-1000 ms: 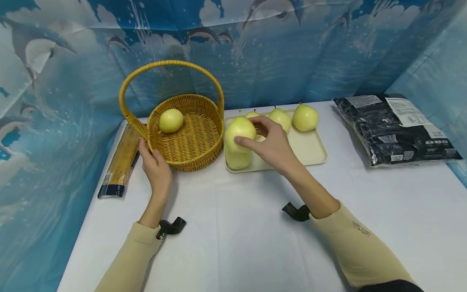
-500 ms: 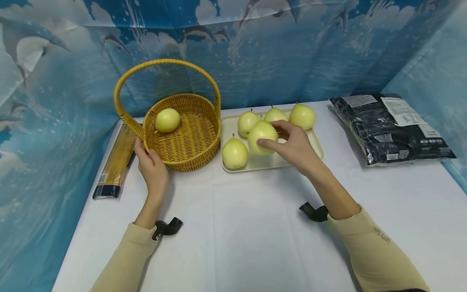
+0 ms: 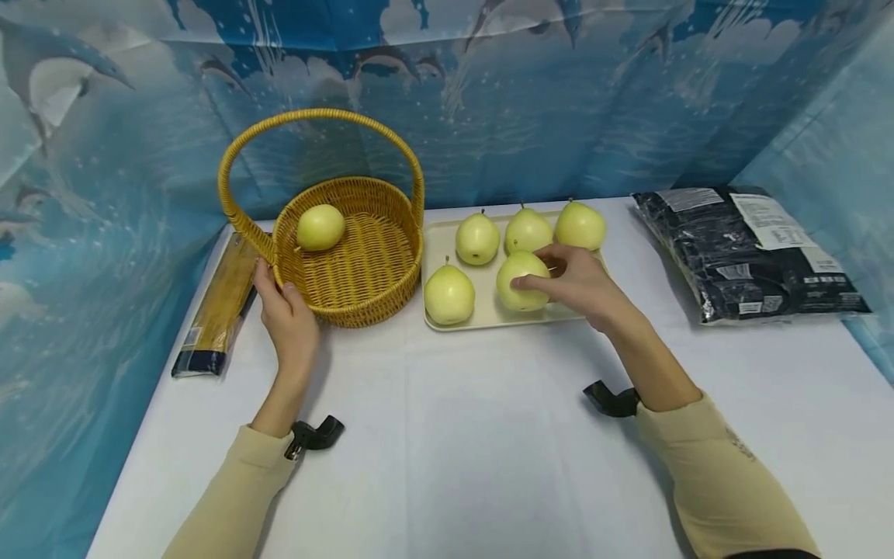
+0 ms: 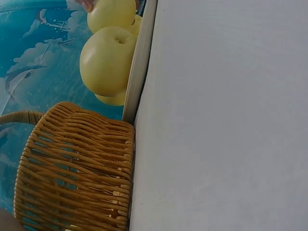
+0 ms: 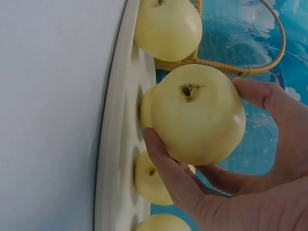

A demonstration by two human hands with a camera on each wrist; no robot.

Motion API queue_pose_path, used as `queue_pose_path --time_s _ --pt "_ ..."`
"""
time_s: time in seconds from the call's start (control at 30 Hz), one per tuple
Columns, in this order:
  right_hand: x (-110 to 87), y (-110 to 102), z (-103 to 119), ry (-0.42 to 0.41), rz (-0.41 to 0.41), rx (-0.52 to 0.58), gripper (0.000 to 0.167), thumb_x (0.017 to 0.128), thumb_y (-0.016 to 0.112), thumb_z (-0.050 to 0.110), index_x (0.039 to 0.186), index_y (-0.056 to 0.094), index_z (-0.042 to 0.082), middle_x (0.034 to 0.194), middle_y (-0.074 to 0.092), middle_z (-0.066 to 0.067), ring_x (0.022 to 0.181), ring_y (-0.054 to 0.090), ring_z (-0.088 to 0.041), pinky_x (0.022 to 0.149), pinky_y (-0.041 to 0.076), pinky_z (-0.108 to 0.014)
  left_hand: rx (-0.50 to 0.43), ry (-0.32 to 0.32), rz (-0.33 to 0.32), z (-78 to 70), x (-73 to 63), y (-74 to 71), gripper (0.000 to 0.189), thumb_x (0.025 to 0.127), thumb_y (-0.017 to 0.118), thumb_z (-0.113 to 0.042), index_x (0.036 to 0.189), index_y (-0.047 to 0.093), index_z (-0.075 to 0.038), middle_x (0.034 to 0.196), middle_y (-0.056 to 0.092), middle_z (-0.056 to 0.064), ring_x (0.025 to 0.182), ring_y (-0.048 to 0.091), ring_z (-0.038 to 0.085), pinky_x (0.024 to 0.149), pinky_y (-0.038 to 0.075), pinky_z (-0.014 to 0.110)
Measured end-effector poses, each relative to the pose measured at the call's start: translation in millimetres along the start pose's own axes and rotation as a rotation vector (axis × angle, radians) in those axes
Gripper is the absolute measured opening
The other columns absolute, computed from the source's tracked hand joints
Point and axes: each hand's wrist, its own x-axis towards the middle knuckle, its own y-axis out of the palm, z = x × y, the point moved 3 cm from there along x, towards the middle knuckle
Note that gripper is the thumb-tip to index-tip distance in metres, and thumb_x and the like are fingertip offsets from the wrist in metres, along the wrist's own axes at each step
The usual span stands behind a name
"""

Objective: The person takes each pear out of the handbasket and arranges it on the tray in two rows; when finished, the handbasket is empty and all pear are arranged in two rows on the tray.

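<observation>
My right hand (image 3: 576, 283) grips a pale green pear (image 5: 198, 115) between thumb and fingers, over the front middle of a cream tray (image 3: 482, 317). In the right wrist view the pear looks slightly off the tray surface. Several other pears stand on the tray, one front left (image 3: 450, 295) and a row along the back (image 3: 528, 230). My left hand (image 3: 289, 326) holds the left front side of a woven basket (image 3: 363, 310) with a tall handle; one pear (image 3: 320, 227) lies inside it. The left wrist view shows the basket's wall, but hardly any of that hand.
A flat yellow-and-navy package (image 3: 216, 310) lies left of the basket, partly behind it. At the right, a black plastic parcel (image 3: 747, 252) with white labels rests on the white table (image 3: 475, 435). A blue dolphin-print curtain (image 3: 489, 116) hangs behind.
My right hand has carried its pear rightward, from above the front-left pear to over the tray's middle, then lower and toward me. The left hand keeps its hold on the basket.
</observation>
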Motion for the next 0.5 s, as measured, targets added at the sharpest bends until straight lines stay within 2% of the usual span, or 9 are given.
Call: queue_pose_path --time_s 0.13,0.3,0.5 --pt "-1.9 0.5 -7.3 0.033 0.005 -0.044 0.079 0.089 0.083 0.045 0.150 0.054 0.003 0.137 0.059 -0.016 0.121 0.055 -0.030 0.087 0.053 -0.032 0.009 -0.007 0.010 2.9 -3.1 3.9 0.056 0.114 0.032 -0.009 0.168 0.019 -0.017 0.174 0.028 0.002 0.157 0.030 0.013 0.129 0.029 0.032" --pt "-3.0 1.8 -13.5 0.052 -0.018 -0.111 0.078 0.090 0.081 0.043 0.149 0.053 0.001 0.135 0.060 -0.019 0.122 0.056 -0.032 0.093 0.052 -0.040 0.008 -0.007 0.039 3.9 -7.8 6.2 0.055 0.115 0.032 -0.013 0.168 0.020 -0.018 0.172 0.031 0.002 0.156 0.033 0.014 0.127 0.032 0.033" --pt "3.7 5.7 -10.7 0.032 0.001 -0.162 0.078 0.089 0.081 0.046 0.147 0.054 0.002 0.134 0.062 -0.017 0.123 0.058 -0.032 0.097 0.052 -0.044 0.024 -0.010 0.006 -0.3 -5.3 -0.8 0.053 0.115 0.032 -0.014 0.167 0.022 -0.018 0.171 0.034 0.003 0.154 0.036 0.014 0.126 0.033 0.032"
